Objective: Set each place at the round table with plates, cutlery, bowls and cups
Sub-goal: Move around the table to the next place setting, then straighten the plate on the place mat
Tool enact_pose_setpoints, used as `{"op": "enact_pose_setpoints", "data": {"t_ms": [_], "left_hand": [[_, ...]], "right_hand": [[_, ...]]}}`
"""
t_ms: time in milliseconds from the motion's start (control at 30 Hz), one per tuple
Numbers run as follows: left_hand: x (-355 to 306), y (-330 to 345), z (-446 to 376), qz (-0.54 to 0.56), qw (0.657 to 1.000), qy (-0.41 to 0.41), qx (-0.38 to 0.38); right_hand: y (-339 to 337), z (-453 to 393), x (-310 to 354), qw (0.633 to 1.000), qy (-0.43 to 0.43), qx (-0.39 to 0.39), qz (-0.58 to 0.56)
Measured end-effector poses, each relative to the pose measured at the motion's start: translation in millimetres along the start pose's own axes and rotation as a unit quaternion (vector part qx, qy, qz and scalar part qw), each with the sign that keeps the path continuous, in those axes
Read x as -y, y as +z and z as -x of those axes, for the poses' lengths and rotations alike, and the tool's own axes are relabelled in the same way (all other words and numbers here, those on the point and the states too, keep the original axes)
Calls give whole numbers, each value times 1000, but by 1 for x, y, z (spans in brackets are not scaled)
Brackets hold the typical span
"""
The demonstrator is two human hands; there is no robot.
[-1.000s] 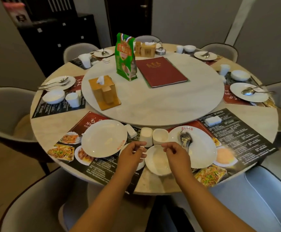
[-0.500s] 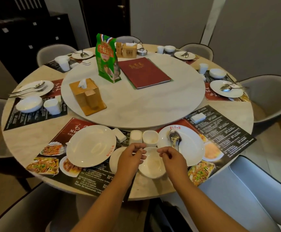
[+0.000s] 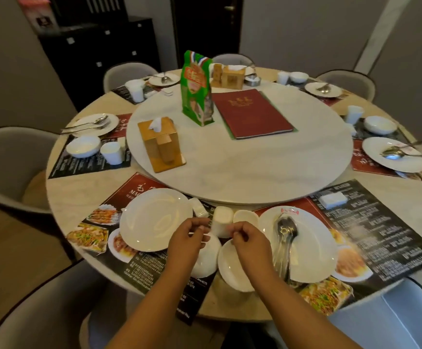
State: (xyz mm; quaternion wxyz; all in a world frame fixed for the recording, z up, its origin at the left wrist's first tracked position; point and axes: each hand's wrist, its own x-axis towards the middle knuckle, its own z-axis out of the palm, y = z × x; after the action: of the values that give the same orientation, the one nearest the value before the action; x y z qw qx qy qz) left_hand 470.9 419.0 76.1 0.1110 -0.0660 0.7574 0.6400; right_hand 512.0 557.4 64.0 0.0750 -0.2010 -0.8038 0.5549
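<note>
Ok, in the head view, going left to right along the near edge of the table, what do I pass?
Empty white plate → left hand → upturned cup → right hand → plate with cutlery → white napkin block.

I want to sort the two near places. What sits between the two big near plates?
In the head view, between the left plate and the right plate: two white cups, two bowls, a small white packet and both hands.

Two forearms bare — no sleeves, left hand, right hand.
</note>
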Motion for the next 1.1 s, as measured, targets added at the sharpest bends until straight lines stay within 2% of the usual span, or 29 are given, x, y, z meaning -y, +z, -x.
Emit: {"op": "enact_pose_setpoints", "data": {"t_ms": [167,300,433,533,700,900,1100], "left_hand": [[10,-36,-11,-6,995,-12,-95],[23,-79,-31,-34,985,-47,-160],[43,-123,-56,-73,966,-100,-226],[52,-138,-68,-49,967,-135,-211],[63,-151,-79,-30,982,-118,-142],[68,-174,-82,-28,981,-111,-155],[73,-208,-83,-19,973,-118,-198]], "right_hand": [[44,-12,16,998,-6,67,4],[81,-26,24,990,-52,102,81],[113,-39,29,979,-49,114,159],[131,-45,30,975,-15,96,197],[155,-46,27,976,10,38,216],[168,-47,32,980,33,-1,197],[199,-39,43,988,31,22,149]]}}
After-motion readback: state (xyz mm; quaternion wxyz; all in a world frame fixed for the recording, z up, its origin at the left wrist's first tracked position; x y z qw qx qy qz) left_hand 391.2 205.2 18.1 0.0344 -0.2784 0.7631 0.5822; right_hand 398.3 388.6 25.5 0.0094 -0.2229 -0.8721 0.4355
